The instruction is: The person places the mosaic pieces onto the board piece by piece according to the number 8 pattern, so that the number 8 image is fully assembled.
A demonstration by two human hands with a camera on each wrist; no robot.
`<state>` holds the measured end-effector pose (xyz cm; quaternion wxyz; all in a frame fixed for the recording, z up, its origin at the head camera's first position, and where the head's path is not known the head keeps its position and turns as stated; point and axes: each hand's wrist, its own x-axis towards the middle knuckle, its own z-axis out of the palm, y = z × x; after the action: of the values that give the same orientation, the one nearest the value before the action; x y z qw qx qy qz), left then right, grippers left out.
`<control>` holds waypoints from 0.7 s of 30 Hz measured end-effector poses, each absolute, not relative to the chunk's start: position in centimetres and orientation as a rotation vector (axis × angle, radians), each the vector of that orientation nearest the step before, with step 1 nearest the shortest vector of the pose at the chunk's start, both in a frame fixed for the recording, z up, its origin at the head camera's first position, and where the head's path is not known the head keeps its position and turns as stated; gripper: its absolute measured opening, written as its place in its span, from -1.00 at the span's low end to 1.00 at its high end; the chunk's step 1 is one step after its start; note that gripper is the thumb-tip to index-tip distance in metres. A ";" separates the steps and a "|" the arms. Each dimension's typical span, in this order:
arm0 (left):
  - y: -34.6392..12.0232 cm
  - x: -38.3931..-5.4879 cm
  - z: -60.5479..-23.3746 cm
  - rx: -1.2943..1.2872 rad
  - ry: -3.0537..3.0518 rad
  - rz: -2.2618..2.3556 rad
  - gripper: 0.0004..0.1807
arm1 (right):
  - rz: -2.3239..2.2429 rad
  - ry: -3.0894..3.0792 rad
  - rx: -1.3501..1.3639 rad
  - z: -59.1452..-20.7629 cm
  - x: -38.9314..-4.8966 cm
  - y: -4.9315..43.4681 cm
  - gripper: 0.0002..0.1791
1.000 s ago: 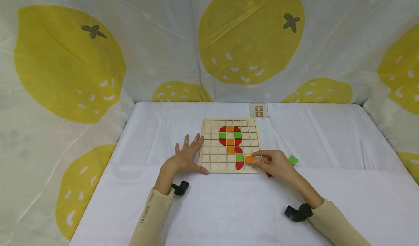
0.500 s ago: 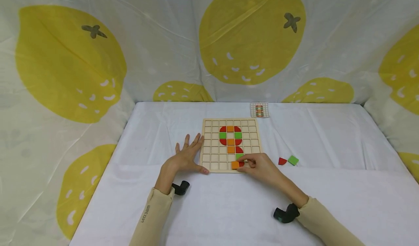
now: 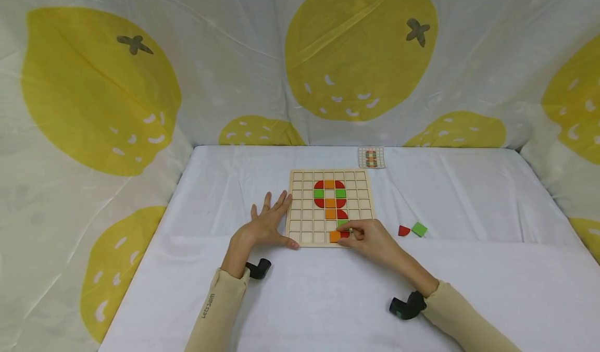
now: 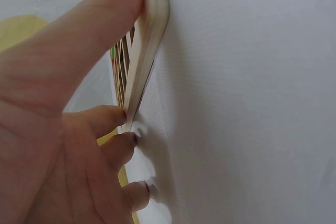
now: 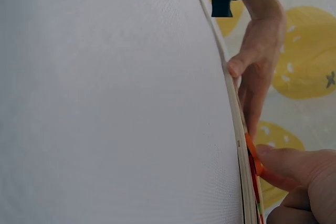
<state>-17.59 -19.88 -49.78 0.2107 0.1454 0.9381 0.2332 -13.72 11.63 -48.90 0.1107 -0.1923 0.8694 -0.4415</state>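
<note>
In the head view, a wooden grid board point(image 3: 307, 226) bears red, green and orange pieces forming a ring with a partial second shape below. My right hand point(image 3: 372, 237) pinches an orange square tile point(image 3: 334, 237) between thumb and index finger at the bottom row, left of a red quarter-circle piece point(image 3: 345, 234). From the right wrist, the orange tile point(image 5: 253, 153) looks tilted against the board's face. My left hand point(image 3: 267, 226) lies with fingers spread at the board's left edge, its thumb at the near left corner; the left wrist view shows that thumb point(image 4: 113, 3) on the frame.
Right of the board, a red quarter-circle piece point(image 3: 404, 230) and a green square tile point(image 3: 419, 229) lie on the white cloth point(image 3: 469, 284). Behind the board is a small pattern card point(image 3: 371, 158). A lemon-print curtain point(image 3: 244, 55) encloses the table's back and sides.
My right hand has carried the orange tile leftward from the board's right side to the bottom row, uncovering the loose red piece. The left hand has stayed in place.
</note>
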 end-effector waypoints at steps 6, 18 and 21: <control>-19.6 -17.3 -49.3 0.403 2.622 0.659 0.62 | -1.278 2.561 -0.575 -48.9 -13.8 11.1 -0.71; -19.6 -17.6 -49.6 0.384 2.608 0.634 0.65 | -1.238 2.584 -0.593 -48.7 -13.7 10.8 -0.69; -19.5 -17.6 -49.6 0.372 2.613 0.616 0.61 | -1.240 2.590 -0.576 -48.7 -13.6 11.4 -0.68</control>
<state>-17.59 -19.52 -49.64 0.2140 0.1343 0.9417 0.2221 -13.58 11.42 -48.71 0.1062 -0.1957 0.8793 -0.4210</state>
